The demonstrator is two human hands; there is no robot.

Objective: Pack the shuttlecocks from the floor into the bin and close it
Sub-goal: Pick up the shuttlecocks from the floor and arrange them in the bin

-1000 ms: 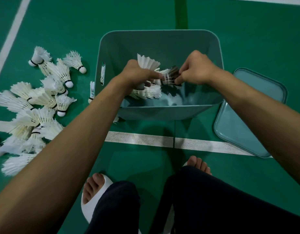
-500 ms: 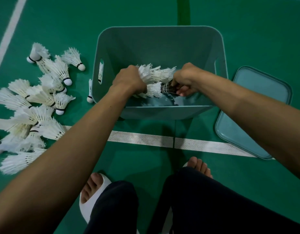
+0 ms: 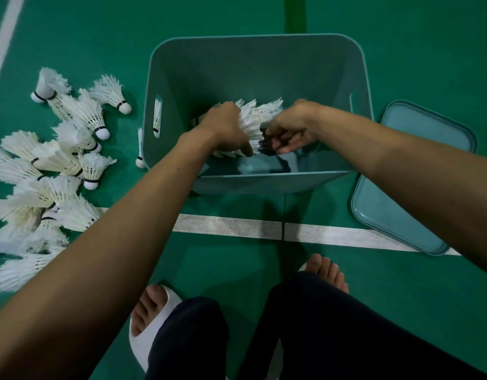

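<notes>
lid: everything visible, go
The lid is teal, looks like smooth plastic, a rounded rectangle with a raised rim. It lies flat on the green floor to the right of the bin, off it, over the end of a white line. The person's right forearm hides part of it. Neither hand touches it. Which face is up cannot be told.

White shuttlecocks (image 3: 50, 171) heaped left of open teal bin (image 3: 253, 48).
</notes>
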